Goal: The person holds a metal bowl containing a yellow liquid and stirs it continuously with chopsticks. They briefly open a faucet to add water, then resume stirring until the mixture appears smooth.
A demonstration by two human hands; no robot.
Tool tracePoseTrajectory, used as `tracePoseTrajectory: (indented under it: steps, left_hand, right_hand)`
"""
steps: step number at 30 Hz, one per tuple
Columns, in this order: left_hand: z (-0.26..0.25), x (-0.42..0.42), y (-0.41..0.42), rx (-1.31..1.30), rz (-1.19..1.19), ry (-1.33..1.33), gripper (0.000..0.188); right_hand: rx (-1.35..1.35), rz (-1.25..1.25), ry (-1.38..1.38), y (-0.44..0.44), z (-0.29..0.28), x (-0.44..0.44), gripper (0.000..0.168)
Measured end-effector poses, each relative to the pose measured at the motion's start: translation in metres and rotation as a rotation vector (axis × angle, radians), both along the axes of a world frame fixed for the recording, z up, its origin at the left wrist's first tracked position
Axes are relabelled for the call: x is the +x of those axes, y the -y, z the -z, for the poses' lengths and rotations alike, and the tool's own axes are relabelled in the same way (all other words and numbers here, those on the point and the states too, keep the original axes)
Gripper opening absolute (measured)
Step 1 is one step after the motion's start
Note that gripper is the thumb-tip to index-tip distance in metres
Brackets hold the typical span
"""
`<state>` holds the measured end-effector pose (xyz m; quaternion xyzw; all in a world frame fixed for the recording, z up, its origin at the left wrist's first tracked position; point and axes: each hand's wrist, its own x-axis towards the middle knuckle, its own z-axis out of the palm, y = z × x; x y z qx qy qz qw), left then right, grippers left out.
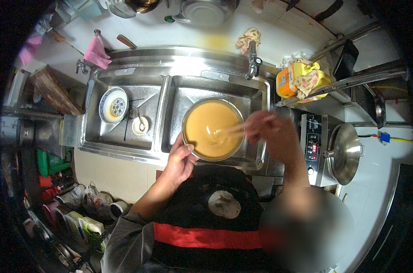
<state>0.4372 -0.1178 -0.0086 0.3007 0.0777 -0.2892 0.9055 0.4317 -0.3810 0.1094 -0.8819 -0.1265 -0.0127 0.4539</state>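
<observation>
My left hand (pixel 182 158) grips the near left rim of a round metal bowl (pixel 241 117), thumb over the edge. Smooth yellow-orange liquid (pixel 208 119), like beaten egg or batter, fills much of it. The bowl is over the right basin of a stainless steel double sink (pixel 182 94); whether it rests on anything is hidden. At the bowl's right side, my right hand (pixel 266 126) is closed around a thin pale utensil (pixel 235 129), apparently chopsticks. Both are blurred. The utensil's far end dips into the liquid, where ripples show.
The left basin holds a blue-patterned bowl (pixel 114 105) and a small white cup (pixel 140 126) with a spoon. A faucet (pixel 252 66) juts over the right basin. Rightward are a yellow-orange jug (pixel 288 80), a metal rail (pixel 360 82) and a lidded pot (pixel 344 153) beside a control panel (pixel 312 146).
</observation>
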Motion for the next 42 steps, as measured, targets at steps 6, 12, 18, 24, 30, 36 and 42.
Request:
tracePoseTrajectory:
  steps: [6, 12, 18, 24, 30, 36, 42]
  left_hand:
    - [-0.006, -0.001, 0.004, 0.007, -0.001, -0.017, 0.069]
    - [-0.008, -0.001, 0.006, 0.059, 0.036, 0.048, 0.067]
    - [-0.004, -0.003, 0.003, 0.051, 0.009, -0.006, 0.065]
    - [0.005, 0.000, 0.003, 0.008, 0.009, -0.021, 0.066]
    - [0.004, 0.001, 0.003, -0.007, 0.027, -0.012, 0.067]
    - [-0.005, 0.003, 0.007, -0.032, 0.009, -0.046, 0.066]
    - [-0.002, 0.002, 0.006, -0.013, 0.023, -0.017, 0.066]
  right_hand:
    - [0.203, 0.043, -0.303, -0.014, -0.012, -0.002, 0.020]
    - [-0.002, 0.093, 0.095, -0.025, 0.000, 0.020, 0.013]
    - [-0.121, -0.075, -0.134, -0.069, -0.032, -0.016, 0.013]
    - [-0.597, -0.204, -0.089, -0.028, -0.053, 0.000, 0.018]
    - [-0.487, -0.030, -0.008, -0.019, -0.048, 0.035, 0.016]
    - [-0.157, -0.233, 0.144, -0.028, -0.011, 0.036, 0.016]
    - [-0.277, -0.005, -0.179, -0.004, -0.036, 0.027, 0.020]
